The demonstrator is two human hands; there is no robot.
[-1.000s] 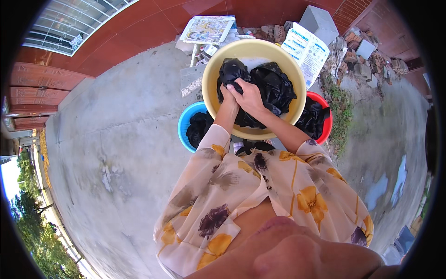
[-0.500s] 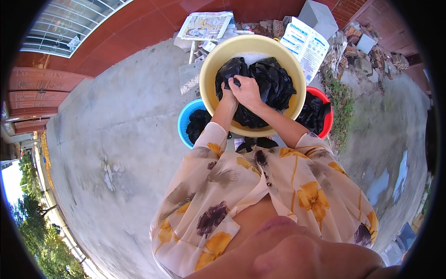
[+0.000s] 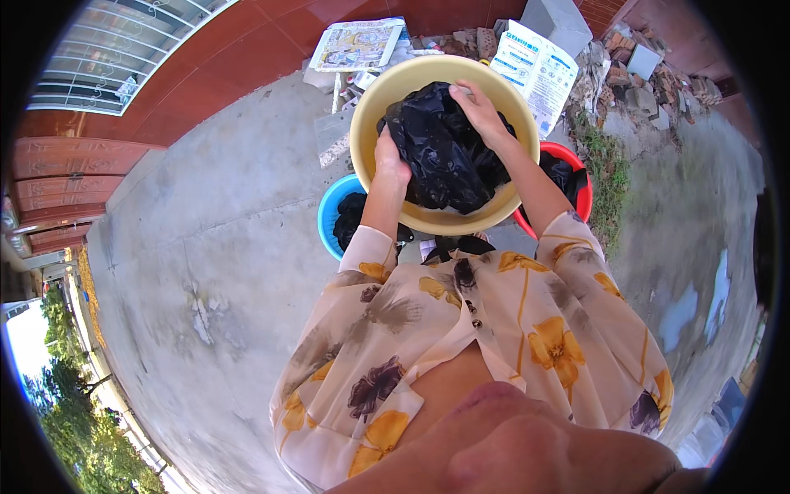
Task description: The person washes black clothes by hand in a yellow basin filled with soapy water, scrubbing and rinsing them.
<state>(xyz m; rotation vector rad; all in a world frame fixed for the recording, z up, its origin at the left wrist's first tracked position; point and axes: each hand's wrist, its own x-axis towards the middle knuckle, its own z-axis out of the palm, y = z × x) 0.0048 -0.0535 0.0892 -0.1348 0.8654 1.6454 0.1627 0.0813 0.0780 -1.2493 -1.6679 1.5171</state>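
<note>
A bunched, shiny black sheet [image 3: 440,156] fills much of the large yellow basin [image 3: 364,156] in front of me; I cannot tell whether it is cloth or plastic. My left hand [image 3: 392,156] holds its left edge, the fingertips hidden behind the folds. At the far side, my right hand [image 3: 477,109] grips the upper edge with curled fingers. Between the two hands, a spread part bulges up, while darker folds lie under it to the right. A little whitish suds shows at the basin's near inner wall.
A blue basin [image 3: 326,216] with black material stands at the left, below the yellow one. To the right is a red basin [image 3: 585,200] with similar material. Beyond lie a printed white sack [image 3: 535,72], a picture-topped stool [image 3: 355,45] and brick rubble [image 3: 638,86].
My hands were together at the left of the yellow basin, pinching the black sheet. Now they are apart, the right one farther away, and the sheet is spread and lifted between them.
</note>
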